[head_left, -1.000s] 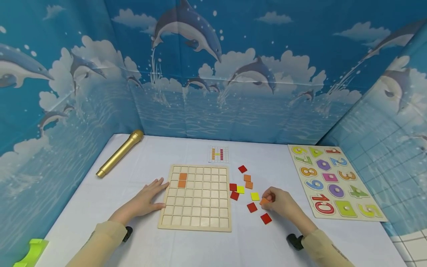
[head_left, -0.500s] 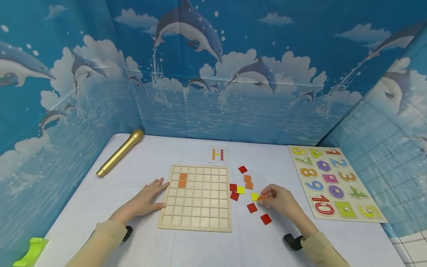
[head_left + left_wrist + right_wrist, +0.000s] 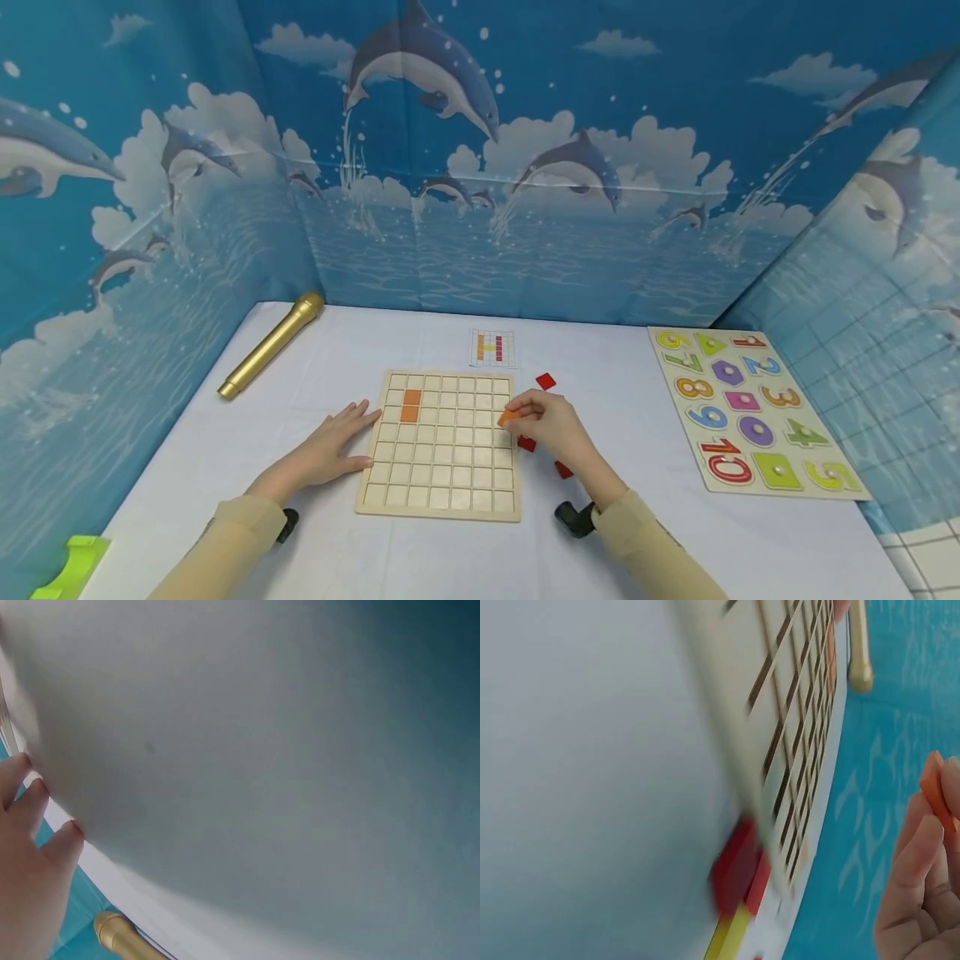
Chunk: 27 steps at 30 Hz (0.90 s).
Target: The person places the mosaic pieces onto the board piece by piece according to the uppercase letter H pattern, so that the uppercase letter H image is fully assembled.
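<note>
My right hand (image 3: pixel 551 425) pinches an orange square tile (image 3: pixel 936 789) between thumb and fingers, over the right edge of a wooden grid board (image 3: pixel 442 467). Two orange tiles (image 3: pixel 411 406) sit one below the other in cells at the board's upper left. My left hand (image 3: pixel 330 446) rests with spread fingers against the board's left edge. Red tiles (image 3: pixel 546 381) lie right of the board, partly covered by my right hand and forearm. A yellow tile (image 3: pixel 731 934) shows in the right wrist view beside red ones.
Behind the board lies a small pattern card (image 3: pixel 492 347) with orange, yellow and red squares. A gold microphone (image 3: pixel 272 346) is at the back left. To the right is a number-and-shape puzzle board (image 3: pixel 750 417). A green object (image 3: pixel 71 567) stands at the front left corner.
My right hand has moved left from the scattered tiles to the board's right edge, carrying the orange tile. The left hand has stayed in place.
</note>
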Available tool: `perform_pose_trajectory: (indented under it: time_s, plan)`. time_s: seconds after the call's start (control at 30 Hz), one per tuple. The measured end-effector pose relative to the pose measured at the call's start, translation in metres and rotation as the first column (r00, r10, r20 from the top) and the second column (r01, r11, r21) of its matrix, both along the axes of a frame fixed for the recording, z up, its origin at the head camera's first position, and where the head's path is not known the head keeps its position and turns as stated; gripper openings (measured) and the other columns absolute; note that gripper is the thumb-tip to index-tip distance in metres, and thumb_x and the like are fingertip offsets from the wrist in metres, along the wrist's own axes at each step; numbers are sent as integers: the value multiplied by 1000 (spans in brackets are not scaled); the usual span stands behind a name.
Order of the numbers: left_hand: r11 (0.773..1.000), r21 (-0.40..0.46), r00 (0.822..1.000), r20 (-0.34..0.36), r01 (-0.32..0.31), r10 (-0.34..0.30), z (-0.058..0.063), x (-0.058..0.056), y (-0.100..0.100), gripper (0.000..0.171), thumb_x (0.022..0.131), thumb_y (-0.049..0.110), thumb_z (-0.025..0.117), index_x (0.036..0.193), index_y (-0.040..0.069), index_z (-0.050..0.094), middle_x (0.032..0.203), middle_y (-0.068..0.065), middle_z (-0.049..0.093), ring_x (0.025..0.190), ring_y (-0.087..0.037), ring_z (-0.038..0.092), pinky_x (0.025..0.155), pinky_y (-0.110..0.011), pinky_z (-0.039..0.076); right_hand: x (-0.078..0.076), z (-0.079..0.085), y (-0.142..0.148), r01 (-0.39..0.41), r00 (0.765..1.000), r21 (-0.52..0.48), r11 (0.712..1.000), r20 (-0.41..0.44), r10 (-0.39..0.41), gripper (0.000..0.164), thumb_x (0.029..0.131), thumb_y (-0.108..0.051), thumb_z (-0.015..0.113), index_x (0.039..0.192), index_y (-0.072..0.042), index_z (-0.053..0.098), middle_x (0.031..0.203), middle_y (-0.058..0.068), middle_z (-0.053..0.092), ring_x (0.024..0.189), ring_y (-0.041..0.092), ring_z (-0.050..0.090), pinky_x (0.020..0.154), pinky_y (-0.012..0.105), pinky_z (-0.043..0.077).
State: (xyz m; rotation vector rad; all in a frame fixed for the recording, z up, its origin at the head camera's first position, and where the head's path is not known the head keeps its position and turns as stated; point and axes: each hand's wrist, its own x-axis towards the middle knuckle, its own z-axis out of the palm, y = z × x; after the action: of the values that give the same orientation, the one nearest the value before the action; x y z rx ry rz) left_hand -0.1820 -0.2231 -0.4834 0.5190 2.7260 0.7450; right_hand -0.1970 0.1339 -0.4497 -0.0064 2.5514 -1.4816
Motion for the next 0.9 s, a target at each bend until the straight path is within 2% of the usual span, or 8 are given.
perform_pose_trajectory:
  time_s: [0.23, 0.4, 0.67, 0.9]
  plan:
    - [1000, 12, 1000, 0, -15, 15, -2, 1, -1, 76, 88, 32, 73, 150, 5, 39, 159, -26, 24, 148, -48, 18, 118, -67, 14, -8, -9, -65, -165, 986, -8, 986, -39, 165, 14, 84, -17, 79, 96, -13, 71, 87, -1, 69, 76, 10, 63, 68, 25, 53]
    - [1000, 23, 1000, 9, -14, 14, -5, -1, 0, 77, 87, 33, 73, 150, 6, 39, 160, -26, 23, 148, -48, 17, 118, -67, 14, -12, -17, -99, -202, 978, 8, 979, -53, 202, 9, 85, -15, 78, 91, -13, 72, 80, -3, 67, 71, 9, 60, 64, 24, 50]
    - [1000, 13, 1000, 2, -6, 6, -4, -1, 1, 75, 88, 32, 73, 151, 6, 39, 159, -26, 24, 147, -48, 18, 118, -68, 14, -20, -22, -128, -224, 971, 57, 973, -72, 227, 8, 83, -6, 78, 88, -7, 72, 75, -1, 66, 65, 7, 55, 59, 19, 46]
    - [1000, 13, 1000, -7, 5, -5, -1, 1, 0, 75, 88, 30, 73, 150, 5, 39, 159, -27, 25, 147, -49, 19, 117, -68, 16, -21, -24, -139, -274, 957, 152, 950, -59, 285, 9, 82, -4, 78, 81, -7, 69, 71, -2, 60, 62, 7, 51, 55, 18, 43]
